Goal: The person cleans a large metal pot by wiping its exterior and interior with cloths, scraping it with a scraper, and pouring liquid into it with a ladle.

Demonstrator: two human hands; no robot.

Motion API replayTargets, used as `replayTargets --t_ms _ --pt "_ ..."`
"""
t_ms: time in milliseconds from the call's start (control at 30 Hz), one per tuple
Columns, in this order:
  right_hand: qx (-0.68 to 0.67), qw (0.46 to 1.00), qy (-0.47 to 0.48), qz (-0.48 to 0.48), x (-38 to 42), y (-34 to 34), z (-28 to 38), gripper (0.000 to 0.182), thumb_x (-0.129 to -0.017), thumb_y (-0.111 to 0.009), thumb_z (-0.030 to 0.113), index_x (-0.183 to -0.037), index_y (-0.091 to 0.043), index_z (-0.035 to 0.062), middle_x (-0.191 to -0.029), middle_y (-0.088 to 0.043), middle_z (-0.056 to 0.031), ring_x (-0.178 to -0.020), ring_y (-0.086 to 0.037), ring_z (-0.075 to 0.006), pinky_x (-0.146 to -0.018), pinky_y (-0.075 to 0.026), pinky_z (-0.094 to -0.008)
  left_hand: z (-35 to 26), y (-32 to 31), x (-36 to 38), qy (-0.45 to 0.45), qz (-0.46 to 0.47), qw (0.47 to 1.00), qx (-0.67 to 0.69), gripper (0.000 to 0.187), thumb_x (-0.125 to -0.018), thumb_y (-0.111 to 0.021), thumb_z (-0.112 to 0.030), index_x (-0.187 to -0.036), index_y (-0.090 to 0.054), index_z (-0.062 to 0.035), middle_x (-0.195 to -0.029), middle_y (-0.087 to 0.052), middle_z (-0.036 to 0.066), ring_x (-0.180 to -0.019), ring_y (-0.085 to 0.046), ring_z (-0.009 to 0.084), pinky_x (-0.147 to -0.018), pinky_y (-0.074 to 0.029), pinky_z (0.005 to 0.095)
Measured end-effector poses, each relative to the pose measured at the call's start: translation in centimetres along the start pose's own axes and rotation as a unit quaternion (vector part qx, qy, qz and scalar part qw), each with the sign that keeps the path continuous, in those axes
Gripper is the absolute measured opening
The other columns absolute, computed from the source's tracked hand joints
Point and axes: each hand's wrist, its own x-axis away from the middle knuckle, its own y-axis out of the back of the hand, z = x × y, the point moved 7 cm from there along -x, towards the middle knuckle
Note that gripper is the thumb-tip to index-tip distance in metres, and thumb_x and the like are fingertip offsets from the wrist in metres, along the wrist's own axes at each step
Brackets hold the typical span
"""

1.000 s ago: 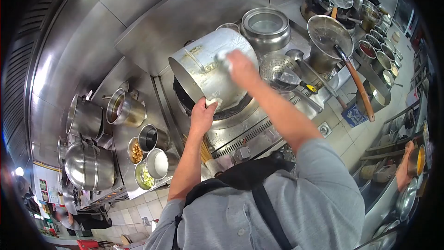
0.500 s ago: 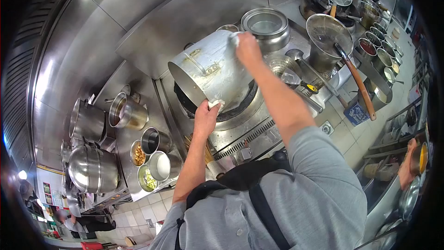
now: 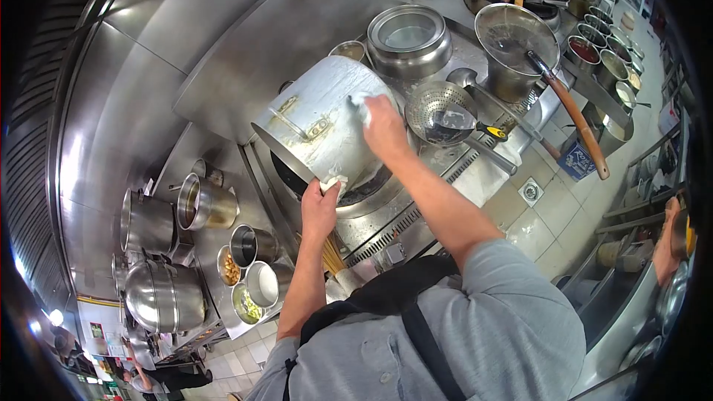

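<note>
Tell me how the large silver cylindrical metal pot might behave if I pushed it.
The pot is probably stiff, its metal wall showing no give under the right hand. It may roll or rock, since it lies tipped over on its curved side, with the left hand at its rim.

Silver-grey pot (image 3: 323, 108), white cloth (image 3: 336, 184)

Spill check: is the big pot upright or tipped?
Tipped: the pot leans well over, mouth toward the picture's lower left, the left hand at its rim.
</note>
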Motion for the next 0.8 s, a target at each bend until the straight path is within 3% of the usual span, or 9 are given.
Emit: replayTargets --t_ms 100,200,333,400,467,567,667,733,800 --pt "0.023 0.992 -0.128 -0.008 -5.8 0.7 -5.6 0.027 -0.091 -0.063 0.005 -0.117 -0.068 0.0026 -0.116 -0.065 -0.0242 -0.115 -0.065 -0.0440 -0.099 -0.052 -0.0532 -0.4 -0.2 0.3 -0.011 -0.005 0.999 0.031 0.023 -0.100 -0.069 -0.017 -0.109 -0.067 0.0041 -0.094 -0.071 0.006 -0.085 -0.060 0.0122 -0.079 -0.049 0.0312" --pt "0.022 0.995 -0.092 -0.022 -4.6 -0.4 -4.8 0.039 -0.083 -0.068 -0.004 -0.122 -0.067 -0.0014 -0.117 -0.065 -0.0250 -0.113 -0.064 -0.0460 -0.100 -0.052 -0.0497 0.2 -0.4 0.1 -0.006 -0.004 0.999 0.037 0.024 -0.100 -0.069 -0.017 -0.109 -0.067 0.0043 -0.095 -0.072 0.006 -0.086 -0.061 0.0122 -0.079 -0.050 0.0311" --pt "0.074 0.997 -0.034 0.000 -2.5 0.4 -1.1 0.020 -0.093 -0.060 0.006 -0.112 -0.069 0.0032 -0.116 -0.065 -0.0238 -0.109 -0.066 -0.0440 -0.098 -0.053 -0.0510 -0.4 -0.3 0.3 -0.006 -0.007 1.000 0.015 0.024 -0.100 -0.069 -0.017 -0.110 -0.067 0.0049 -0.096 -0.072 0.007 -0.086 -0.062 0.0134 -0.080 -0.050 0.0318" --pt "0.030 0.996 -0.083 -0.031 -6.4 0.0 -4.3 0.027 -0.096 -0.057 0.004 -0.119 -0.070 0.0047 -0.117 -0.065 -0.0238 -0.110 -0.066 -0.0450 -0.096 -0.054 -0.0530 -0.8 -0.4 0.7 -0.002 -0.007 1.000 0.001 0.025 -0.100 -0.069 -0.017 -0.110 -0.067 0.0050 -0.097 -0.073 0.008 -0.087 -0.063 0.0143 -0.080 -0.050 0.0325" --pt "0.036 0.996 -0.079 0.037 -9.0 -1.2 -6.2 0.028 -0.094 -0.060 0.004 -0.120 -0.071 0.0051 -0.118 -0.065 -0.0233 -0.112 -0.066 -0.0450 -0.096 -0.053 -0.0534 -1.1 -0.5 0.3 0.008 -0.012 1.000 -0.014 0.025 -0.099 -0.069 -0.017 -0.111 -0.067 0.0049 -0.097 -0.073 0.010 -0.088 -0.064 0.0155 -0.082 -0.050 0.0332" --pt "0.011 0.995 -0.099 -0.018 -3.9 -0.3 -4.4 0.029 -0.091 -0.064 0.003 -0.119 -0.071 0.0054 -0.119 -0.065 -0.0224 -0.114 -0.065 -0.0439 -0.098 -0.053 -0.0523 -0.2 -0.8 0.2 0.025 0.009 1.000 -0.009 0.026 -0.099 -0.069 -0.016 -0.115 -0.068 0.0045 -0.101 -0.075 0.013 -0.092 -0.066 0.0177 -0.085 -0.051 0.0345" --pt "0.039 0.998 -0.054 -0.020 -2.7 0.0 -3.9 0.043 -0.082 -0.068 -0.005 -0.125 -0.067 0.0000 -0.121 -0.064 -0.0219 -0.113 -0.063 -0.0452 -0.100 -0.052 -0.0505 -0.8 -1.2 1.0 -0.023 -0.004 0.999 -0.030 0.027 -0.099 -0.069 -0.015 -0.117 -0.068 0.0047 -0.105 -0.076 0.015 -0.094 -0.068 0.0188 -0.087 -0.052 0.0345" --pt "0.045 0.997 -0.055 -0.027 -7.3 -0.4 -5.0 0.032 -0.089 -0.063 0.002 -0.120 -0.070 0.0027 -0.120 -0.066 -0.0225 -0.112 -0.065 -0.0438 -0.098 -0.053 -0.0512 -0.6 -1.2 1.0 -0.009 0.003 0.999 -0.034 0.027 -0.099 -0.069 -0.014 -0.118 -0.068 0.0047 -0.106 -0.077 0.014 -0.094 -0.069 0.0186 -0.086 -0.053 0.0339" --pt "0.068 0.994 -0.065 0.062 -11.6 -2.4 -6.6 0.029 -0.091 -0.061 0.002 -0.118 -0.070 0.0033 -0.118 -0.067 -0.0220 -0.108 -0.066 -0.0444 -0.096 -0.054 -0.0518 -0.9 -1.1 0.7 -0.016 -0.006 1.000 0.002 0.027 -0.099 -0.069 -0.014 -0.118 -0.068 0.0047 -0.104 -0.076 0.013 -0.092 -0.068 0.0177 -0.085 -0.052 0.0334"
